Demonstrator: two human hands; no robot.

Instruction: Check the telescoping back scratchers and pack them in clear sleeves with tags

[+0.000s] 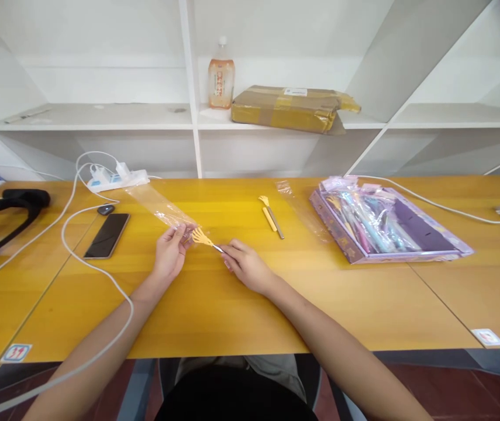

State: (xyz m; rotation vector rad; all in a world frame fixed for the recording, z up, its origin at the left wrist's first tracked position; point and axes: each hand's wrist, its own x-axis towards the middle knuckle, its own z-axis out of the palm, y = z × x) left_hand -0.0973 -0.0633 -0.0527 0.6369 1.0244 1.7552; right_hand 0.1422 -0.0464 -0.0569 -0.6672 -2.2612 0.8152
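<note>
My left hand point(171, 251) pinches the near end of a long clear plastic sleeve point(157, 204), which stretches away towards the power strip. In my right hand point(247, 264) is a slim stick with a yellow hand-shaped head point(201, 237), like a small back scratcher. Its fingers point left and reach the sleeve's end at my left fingertips; whether they are inside it I cannot tell. Beyond my right hand lies a similar yellow-headed stick point(276, 221) with a grey shaft, beside a short yellow rod point(269, 219). Another clear sleeve point(304, 213) lies flat to their right.
On the right stands a purple patterned box point(429, 255) with several bagged sticks. To the left are a phone point(107, 235), a power strip point(118, 180), white cables and a black strapped item point(17, 216). A bottle point(221, 79) and a taped carton point(285, 109) occupy the shelf.
</note>
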